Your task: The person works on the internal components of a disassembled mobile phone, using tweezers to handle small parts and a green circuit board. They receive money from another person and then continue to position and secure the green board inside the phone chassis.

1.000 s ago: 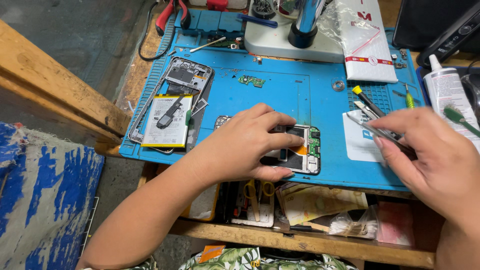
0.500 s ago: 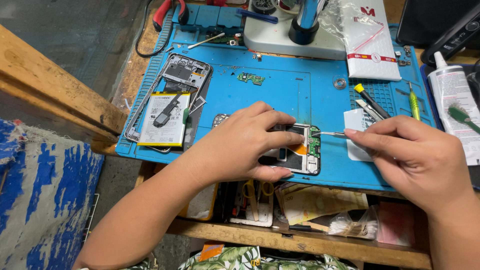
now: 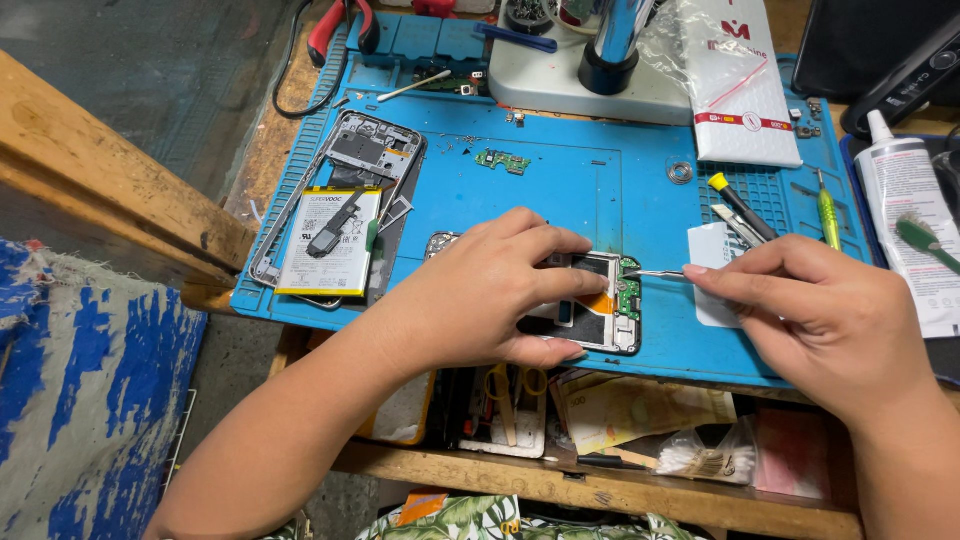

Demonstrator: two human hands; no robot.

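An opened phone (image 3: 598,308) with its back off lies on the blue work mat (image 3: 560,200). My left hand (image 3: 480,290) lies over it, thumb and fingers clamping its edges. My right hand (image 3: 810,310) pinches thin metal tweezers (image 3: 655,273), whose tip touches the green circuit board at the phone's right end. A second phone frame (image 3: 345,190) with a white battery (image 3: 330,240) and loose parts on it lies at the mat's left.
A microscope base (image 3: 590,70) stands at the back. A white pouch (image 3: 740,85), a small green board (image 3: 502,161), a yellow-tipped screwdriver (image 3: 738,203), a green screwdriver (image 3: 828,212) and a white tube (image 3: 910,215) lie right. Red pliers (image 3: 335,25) lie back left. Clutter fills the shelf below.
My right hand has moved left from the mat's right side with the tweezers, bringing their tip onto the phone's board. My left hand has stayed on the phone.
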